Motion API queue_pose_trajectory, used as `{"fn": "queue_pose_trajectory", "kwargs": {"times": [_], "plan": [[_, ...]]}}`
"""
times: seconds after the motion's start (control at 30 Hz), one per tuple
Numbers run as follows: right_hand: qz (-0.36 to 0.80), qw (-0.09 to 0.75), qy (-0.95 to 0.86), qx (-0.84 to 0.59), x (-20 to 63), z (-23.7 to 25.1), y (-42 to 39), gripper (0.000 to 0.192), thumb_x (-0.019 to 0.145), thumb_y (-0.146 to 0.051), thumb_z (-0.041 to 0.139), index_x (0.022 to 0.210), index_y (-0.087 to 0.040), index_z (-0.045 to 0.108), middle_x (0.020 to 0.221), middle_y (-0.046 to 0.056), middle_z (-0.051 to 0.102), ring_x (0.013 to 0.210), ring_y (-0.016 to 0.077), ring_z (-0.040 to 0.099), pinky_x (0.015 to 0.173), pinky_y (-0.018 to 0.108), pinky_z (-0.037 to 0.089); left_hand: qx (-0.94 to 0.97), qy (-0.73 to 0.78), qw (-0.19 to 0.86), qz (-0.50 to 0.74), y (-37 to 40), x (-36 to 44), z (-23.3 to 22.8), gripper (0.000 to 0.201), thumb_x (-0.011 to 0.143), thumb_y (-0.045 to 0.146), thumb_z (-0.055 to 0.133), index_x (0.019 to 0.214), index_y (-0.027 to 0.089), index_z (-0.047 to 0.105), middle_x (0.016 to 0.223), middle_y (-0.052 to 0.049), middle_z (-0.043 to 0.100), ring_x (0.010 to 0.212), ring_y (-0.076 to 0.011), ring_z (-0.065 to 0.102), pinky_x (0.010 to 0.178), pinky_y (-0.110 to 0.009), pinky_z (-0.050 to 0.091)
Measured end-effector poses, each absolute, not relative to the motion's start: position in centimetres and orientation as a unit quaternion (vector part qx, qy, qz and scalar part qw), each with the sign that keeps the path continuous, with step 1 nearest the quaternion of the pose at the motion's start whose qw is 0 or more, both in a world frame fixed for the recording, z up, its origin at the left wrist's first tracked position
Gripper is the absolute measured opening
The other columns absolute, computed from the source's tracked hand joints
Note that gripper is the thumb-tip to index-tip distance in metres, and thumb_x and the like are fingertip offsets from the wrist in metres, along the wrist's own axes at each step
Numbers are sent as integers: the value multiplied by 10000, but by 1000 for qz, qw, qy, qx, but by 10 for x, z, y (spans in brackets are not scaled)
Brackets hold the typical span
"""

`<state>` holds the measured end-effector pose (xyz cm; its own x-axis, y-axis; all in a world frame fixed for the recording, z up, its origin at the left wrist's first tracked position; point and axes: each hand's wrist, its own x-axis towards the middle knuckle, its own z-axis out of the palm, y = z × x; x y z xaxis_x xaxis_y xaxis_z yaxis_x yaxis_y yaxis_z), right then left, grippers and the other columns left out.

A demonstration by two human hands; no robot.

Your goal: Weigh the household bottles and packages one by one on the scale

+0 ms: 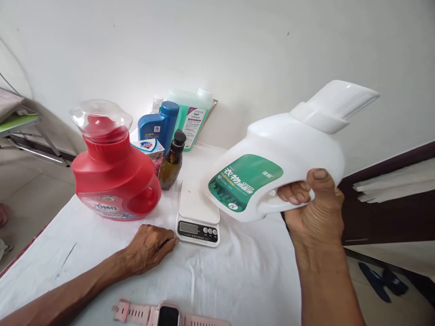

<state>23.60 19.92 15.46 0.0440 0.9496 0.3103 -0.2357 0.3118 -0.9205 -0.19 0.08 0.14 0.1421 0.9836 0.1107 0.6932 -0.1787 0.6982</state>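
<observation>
While the left hand (149, 246) lies flat and loose on the white-clothed worktop (238, 271), fingertips just beside the small white digital kitchen scale (198, 216), the right hand (314, 208) is clamped around the handle of a large white plastic detergent jug with a green label (278, 163). The jug is held in the air, tilted, its cap pointing up to the right, above the scale's right edge. A red detergent jug with a clear cap (113, 172) stands left of the scale. A pink watch (168, 314) lies at the near edge.
</observation>
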Motion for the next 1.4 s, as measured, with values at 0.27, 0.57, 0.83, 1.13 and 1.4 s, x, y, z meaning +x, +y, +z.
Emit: {"fn": "queue_pose_trajectory", "kwargs": {"times": [0.27, 0.57, 0.83, 1.13, 1.4], "plan": [[511, 592, -527, -332, 207, 138, 179, 648, 542, -485, 969, 440, -225, 384, 397, -99, 287, 378, 43, 274, 390, 241, 273, 718, 585, 237, 295, 1, -2, -3, 403, 1059, 294, 432, 669, 194, 404, 576, 49, 425, 525, -104, 270, 565, -295, 198], [538, 581, -511, -334, 202, 126, 181, 618, 513, -442, 978, 426, -219, 408, 407, -100, 289, 382, 40, 294, 398, 225, 287, 709, 581, 262, 301, 0, 0, 1, 390, 1042, 267, 440, 671, 196, 344, 570, 52, 392, 522, -101, 245, 565, -295, 178], [550, 557, -517, -346, 201, 125, 183, 637, 488, -481, 994, 421, -212, 421, 402, -75, 327, 400, 60, 337, 423, 233, 318, 706, 588, 259, 300, 0, 2, 1, 379, 1042, 266, 426, 683, 200, 321, 575, 55, 369, 528, -108, 215, 568, -304, 175], [510, 576, -540, -342, 215, 118, 181, 615, 737, -860, 682, 674, -250, 634, 771, 48, 657, 796, 250, 657, 581, 334, 520, 714, 584, 247, 296, 0, 1, -3, 390, 1043, 279, 444, 674, 195, 353, 572, 47, 420, 516, -102, 272, 560, -300, 179], [476, 605, -462, -440, 243, 60, 174, 646, 768, -870, 620, 832, -230, 671, 797, 25, 638, 795, 217, 632, 650, 335, 521, 725, 579, 222, 301, -1, -1, -5, 398, 1049, 288, 447, 667, 191, 389, 569, 44, 438, 522, -100, 295, 563, -291, 179]]}}
